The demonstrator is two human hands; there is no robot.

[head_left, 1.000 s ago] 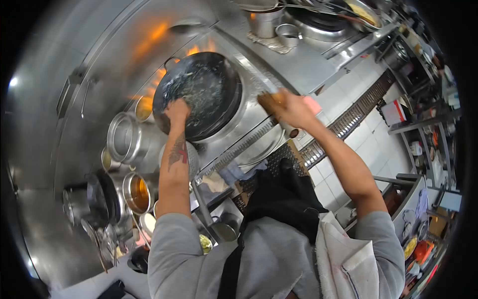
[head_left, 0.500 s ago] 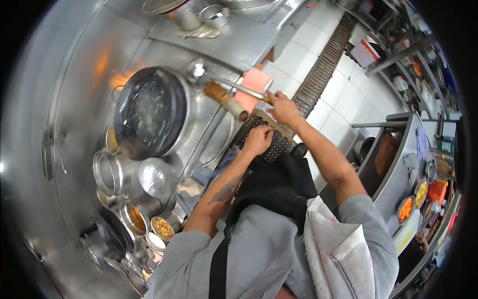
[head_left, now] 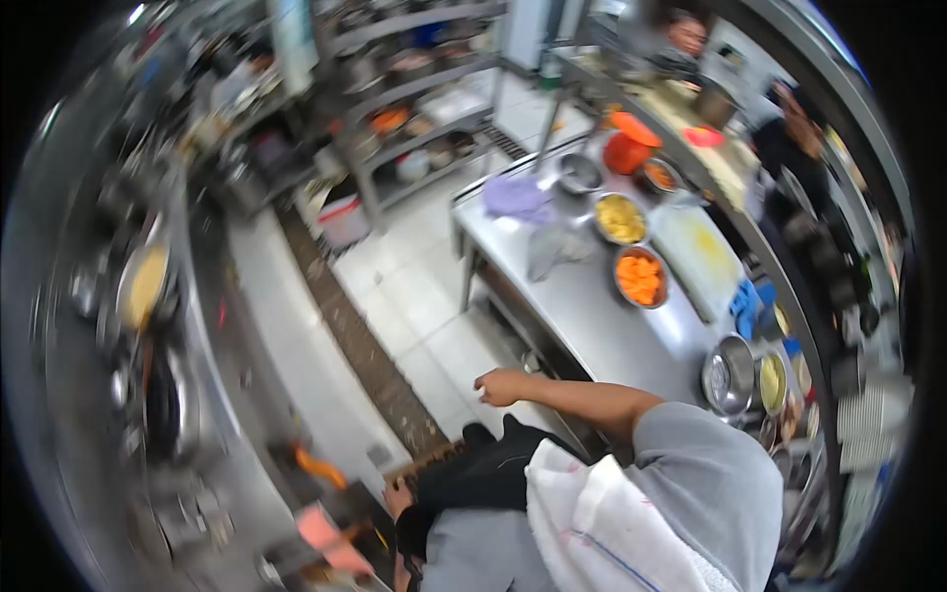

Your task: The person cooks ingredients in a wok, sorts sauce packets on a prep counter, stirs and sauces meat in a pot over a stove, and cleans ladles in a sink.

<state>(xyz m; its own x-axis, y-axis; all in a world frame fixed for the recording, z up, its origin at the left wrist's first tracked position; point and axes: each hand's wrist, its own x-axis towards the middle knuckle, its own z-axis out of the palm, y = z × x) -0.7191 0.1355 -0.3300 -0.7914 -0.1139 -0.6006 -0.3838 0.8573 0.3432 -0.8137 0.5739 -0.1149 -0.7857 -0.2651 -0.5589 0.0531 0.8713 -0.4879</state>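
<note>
My right hand (head_left: 501, 387) is stretched out over the tiled floor, beside the steel work table (head_left: 612, 345). Its fingers are curled, and nothing shows in them. At the lower left, my left hand (head_left: 398, 496) is close to the black apron (head_left: 473, 474), partly hidden and blurred, so its grip is unclear. On the table stand a bowl of orange pieces (head_left: 639, 277), a bowl of yellow pieces (head_left: 620, 218), a metal bowl (head_left: 580, 174) and a purple cloth (head_left: 517, 198). A cutting board (head_left: 696, 255) lies beside the bowls.
The steel cooking counter (head_left: 222, 395) runs along the left, with a pan of yellow food (head_left: 146, 286). A floor drain (head_left: 345, 326) crosses the white tiles. Shelves (head_left: 424, 109) stand ahead. Another person (head_left: 789, 128) is beyond the table, with a second face-height figure (head_left: 686, 39) nearby.
The view has swung right, from the wok to the work table. My right hand no longer holds the long-handled ladle. My left hand, earlier over the wok, is now by the apron.
</note>
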